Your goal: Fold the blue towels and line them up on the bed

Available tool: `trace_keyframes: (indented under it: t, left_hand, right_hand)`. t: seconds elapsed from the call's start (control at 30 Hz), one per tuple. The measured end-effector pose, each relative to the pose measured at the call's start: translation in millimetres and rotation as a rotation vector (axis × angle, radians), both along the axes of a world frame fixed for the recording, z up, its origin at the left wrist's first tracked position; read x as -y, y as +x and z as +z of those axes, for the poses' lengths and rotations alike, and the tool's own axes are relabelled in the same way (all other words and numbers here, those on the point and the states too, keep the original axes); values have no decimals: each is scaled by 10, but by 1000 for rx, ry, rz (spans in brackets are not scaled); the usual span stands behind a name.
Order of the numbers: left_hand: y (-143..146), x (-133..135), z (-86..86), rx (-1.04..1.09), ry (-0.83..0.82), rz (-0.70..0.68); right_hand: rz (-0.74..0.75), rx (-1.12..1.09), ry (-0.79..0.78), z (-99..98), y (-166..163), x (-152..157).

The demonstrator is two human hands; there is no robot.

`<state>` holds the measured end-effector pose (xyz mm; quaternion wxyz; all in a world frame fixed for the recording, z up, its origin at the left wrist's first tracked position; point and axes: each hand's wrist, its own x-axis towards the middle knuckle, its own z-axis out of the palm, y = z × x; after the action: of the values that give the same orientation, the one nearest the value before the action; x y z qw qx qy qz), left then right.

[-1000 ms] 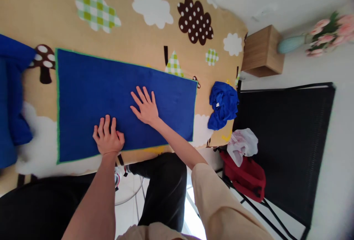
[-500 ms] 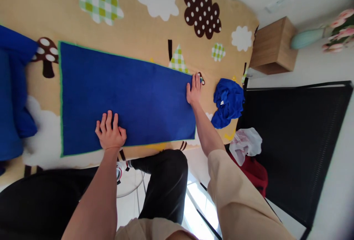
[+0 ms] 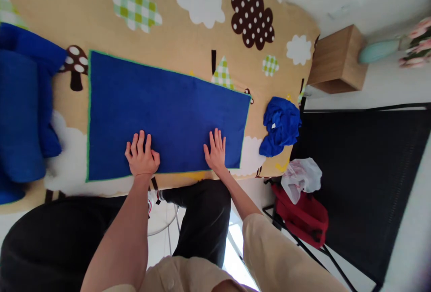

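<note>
A blue cloth [image 3: 168, 112] lies spread flat in the middle of the frame, a smooth four-sided sheet with a thin green border that shows most clearly along its left and upper edges. Its left edge looks longer than its right one, and the surface is an even, deep blue with only faint creases.

Both forearms come up from the bottom of the frame, the right one out of a beige sleeve [image 3: 269, 247]. The left hand [image 3: 142, 153] is open, palm down, its fingers a little apart and pointing up the frame, the thumb out to the right. The right hand [image 3: 216, 152] is open too, palm down, with straighter fingers and the thumb apart on the left.

The cloth lies under both hands, which rest near its lower edge: the left hand left of the middle, the right hand close to the lower right corner. Most of the sheet stretches above and between them.

The cloth lies on a beige cover [image 3: 161, 49] printed with clouds and mushrooms. To its right sits a crumpled blue cloth [image 3: 284, 130] (a small white tag [image 3: 273, 126] shows on it), and at the far left, a bulky blue bundle [image 3: 20, 117].
</note>
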<state>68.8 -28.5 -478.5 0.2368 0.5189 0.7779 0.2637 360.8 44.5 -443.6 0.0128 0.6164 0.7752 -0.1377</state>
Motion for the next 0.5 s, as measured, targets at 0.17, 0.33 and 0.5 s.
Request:
trace_keyframes:
  t: [0.17,0.33,0.5]
  left_hand:
    - [-5,-14,3,-20,-39,-20]
    - [-2,-28,11,-39,-52,-12]
    - [14,-42,54,-130,-21,-27]
  right_hand:
    - [-127,24,-3,-149,219,291]
    - [-129,23,-4,-149,191,237]
    - [-113,-32,30,-149,221,233]
